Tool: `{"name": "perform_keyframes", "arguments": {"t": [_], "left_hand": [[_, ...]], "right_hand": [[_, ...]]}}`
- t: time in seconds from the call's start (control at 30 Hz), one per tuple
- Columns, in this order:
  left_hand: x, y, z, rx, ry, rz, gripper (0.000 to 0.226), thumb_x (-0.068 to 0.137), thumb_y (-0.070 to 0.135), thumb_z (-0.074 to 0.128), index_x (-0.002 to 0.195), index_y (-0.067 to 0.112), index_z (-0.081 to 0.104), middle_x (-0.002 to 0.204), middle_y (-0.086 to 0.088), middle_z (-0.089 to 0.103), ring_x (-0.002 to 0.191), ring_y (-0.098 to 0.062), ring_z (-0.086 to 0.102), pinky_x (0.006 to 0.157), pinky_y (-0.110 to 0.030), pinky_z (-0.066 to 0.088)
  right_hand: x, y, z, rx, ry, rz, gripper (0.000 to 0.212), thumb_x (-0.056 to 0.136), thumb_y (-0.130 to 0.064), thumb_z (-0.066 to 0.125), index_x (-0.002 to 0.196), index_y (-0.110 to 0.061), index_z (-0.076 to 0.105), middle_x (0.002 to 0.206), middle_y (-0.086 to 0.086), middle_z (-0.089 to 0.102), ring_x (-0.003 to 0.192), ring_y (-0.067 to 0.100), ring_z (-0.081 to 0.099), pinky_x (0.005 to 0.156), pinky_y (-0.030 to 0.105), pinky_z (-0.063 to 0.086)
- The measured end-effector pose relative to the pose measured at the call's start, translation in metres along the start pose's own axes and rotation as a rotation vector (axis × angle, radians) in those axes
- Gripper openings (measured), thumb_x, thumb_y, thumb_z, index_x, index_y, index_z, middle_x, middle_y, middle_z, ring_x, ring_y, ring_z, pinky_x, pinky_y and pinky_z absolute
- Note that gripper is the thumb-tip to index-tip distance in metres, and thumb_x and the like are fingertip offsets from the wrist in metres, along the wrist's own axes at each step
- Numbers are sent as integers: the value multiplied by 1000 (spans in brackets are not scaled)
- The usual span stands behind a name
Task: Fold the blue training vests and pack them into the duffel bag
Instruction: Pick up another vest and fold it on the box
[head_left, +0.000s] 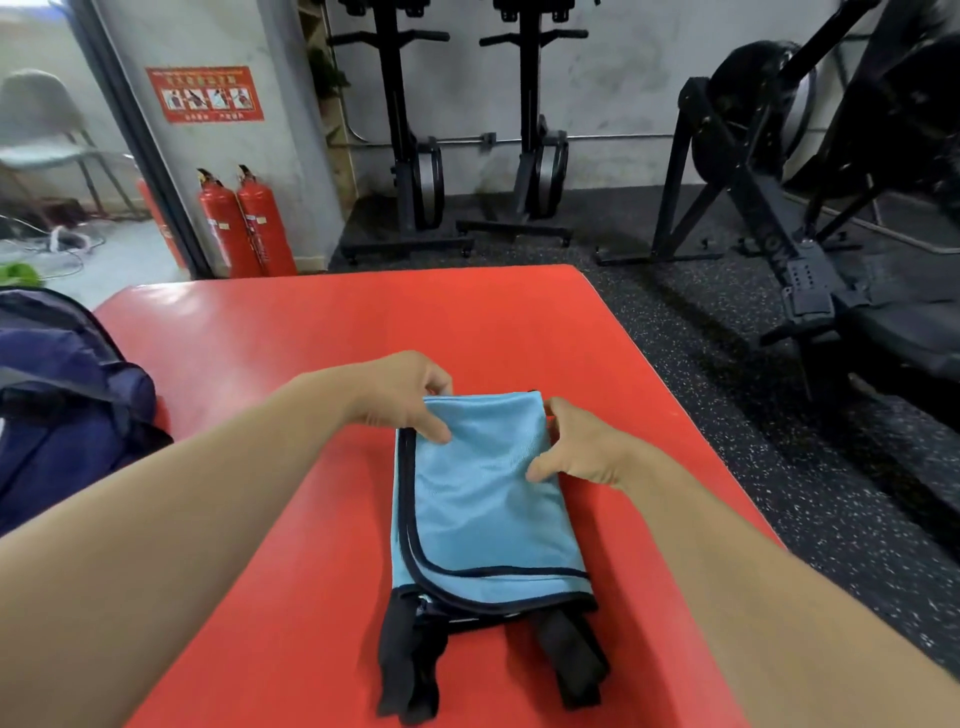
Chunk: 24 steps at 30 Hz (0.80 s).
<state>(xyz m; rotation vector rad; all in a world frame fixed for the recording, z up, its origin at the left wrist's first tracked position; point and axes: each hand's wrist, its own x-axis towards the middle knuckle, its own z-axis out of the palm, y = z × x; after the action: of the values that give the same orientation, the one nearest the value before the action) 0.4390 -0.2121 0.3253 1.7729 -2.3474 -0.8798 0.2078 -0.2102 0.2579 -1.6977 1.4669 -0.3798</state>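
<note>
Tabletop (311, 338), red and padded, fills my view. The navy duffel bag (62, 405) slumps at its left edge, well apart from the folded blue vest (483, 493) lying mid-table. I judge the vest to be light, soft, slippery mesh, best gripped at both far corners so the layers stay together. My left hand (400, 400) pinches the far-left corner, thumb on top. My right hand (582, 447) pinches the far-right edge, fingers curled.
</note>
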Motion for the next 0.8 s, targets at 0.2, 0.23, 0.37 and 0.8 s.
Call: {"name": "perform_keyframes", "arguments": {"t": [0.2,0.23,0.37,0.8], "left_hand": [[-20,1,5,222,219,57,19,71,25,76,74,29,58,71,12,59,65,-7,53,58,-28,44],[-30,3,11,273,264,71,17,72,27,73,76,30,57,71,13,58,64,-5,51,55,-26,39],[-67,6,55,430,381,232,18,76,29,64,85,33,49,76,16,54,73,-8,49,69,-24,32],[-121,19,92,544,211,265,40,73,19,54,109,35,57,101,15,55,100,-5,49,92,-30,30]], "right_hand": [[0,2,1,231,2,-153,39,68,18,62,97,-8,68,83,3,59,75,15,54,63,26,47],[-3,6,4,174,58,-195,35,66,9,64,90,-17,68,79,-2,60,73,14,53,65,27,46],[-29,20,14,-468,376,-355,18,69,-20,63,75,-27,48,81,-7,51,86,27,48,72,39,41],[-105,11,8,-811,505,-446,30,72,-5,49,88,-21,68,97,2,63,100,30,54,75,37,38]]}}
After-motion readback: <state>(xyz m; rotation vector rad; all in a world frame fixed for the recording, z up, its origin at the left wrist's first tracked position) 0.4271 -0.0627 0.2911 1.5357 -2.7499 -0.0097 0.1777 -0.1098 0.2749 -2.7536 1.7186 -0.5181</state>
